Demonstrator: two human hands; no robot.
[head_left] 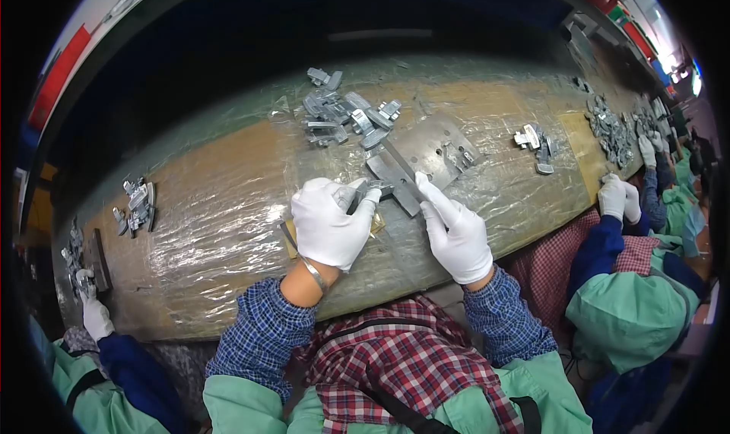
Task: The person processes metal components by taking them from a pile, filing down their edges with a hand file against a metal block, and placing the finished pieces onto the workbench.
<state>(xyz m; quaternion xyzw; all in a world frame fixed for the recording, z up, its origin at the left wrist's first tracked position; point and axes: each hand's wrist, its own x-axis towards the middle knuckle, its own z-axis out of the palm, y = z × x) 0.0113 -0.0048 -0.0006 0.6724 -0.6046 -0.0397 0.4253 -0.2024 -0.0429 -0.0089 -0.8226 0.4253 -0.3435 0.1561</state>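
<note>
My left hand (pixel 328 225), in a white glove, is closed around a small grey metal casting (pixel 374 193), with fingers and thumb covering part of it. My right hand (pixel 460 240), also gloved, is closed with its fingertips at the lower end of a thin dark metal bar (pixel 401 159); its grip is partly hidden. The bar slants above a grey metal block (pixel 388 177), close to the casting. Beyond my right fingertips lies a flat metal plate (pixel 433 147) with holes and small raised parts.
A pile of grey castings (pixel 327 111) lies behind the block. Smaller groups sit at right (pixel 537 145) and left (pixel 138 204). Plastic film covers the table (pixel 220 198). A co-worker's gloved hands (pixel 617 198) are at right, another's gloved hand (pixel 96 318) at far left.
</note>
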